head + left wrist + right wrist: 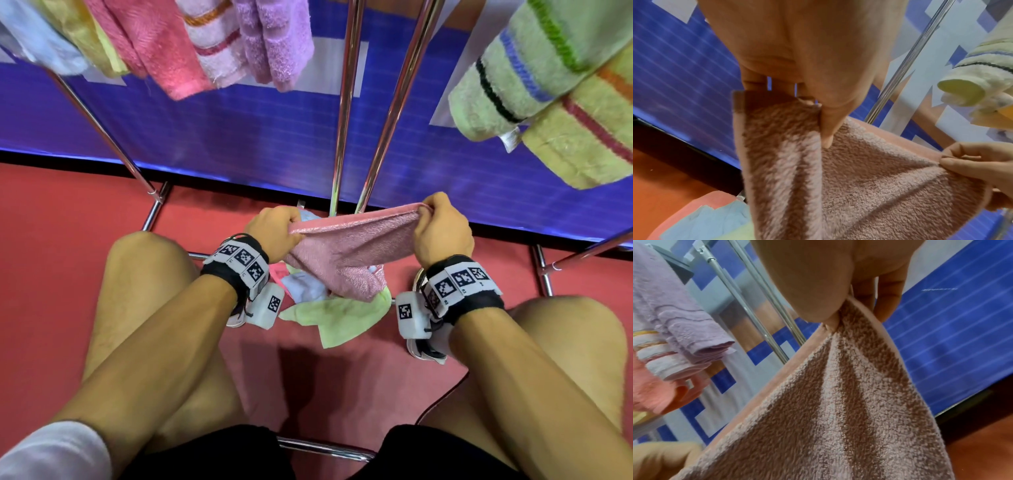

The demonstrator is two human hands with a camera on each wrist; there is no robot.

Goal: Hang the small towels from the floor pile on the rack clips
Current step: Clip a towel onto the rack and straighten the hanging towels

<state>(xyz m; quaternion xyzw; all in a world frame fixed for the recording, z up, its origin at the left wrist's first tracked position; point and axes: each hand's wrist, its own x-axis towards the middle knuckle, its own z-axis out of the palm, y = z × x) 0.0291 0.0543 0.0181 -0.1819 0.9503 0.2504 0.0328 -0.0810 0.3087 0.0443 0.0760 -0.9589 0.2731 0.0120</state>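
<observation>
A small pink towel [346, 250] is stretched between both my hands above the floor pile [329, 311]. My left hand [274, 228] pinches its left top corner. At the other top corner my right hand [440, 226] pinches the hem. The left wrist view shows the towel [859, 178] with my thumb lying on its terry face and the right hand [972, 164] at its far corner. In the right wrist view the cloth [838, 402] fans out from my thumb and fingers. The pile holds green, light blue and pink towels.
Chrome rack poles [342, 113] rise just behind my hands. Several towels [164, 48] hang at the upper left, and green and yellow striped towels [548, 89] hang at the upper right. A blue board [239, 137] stands behind. My knees flank the pile on the red floor [51, 240].
</observation>
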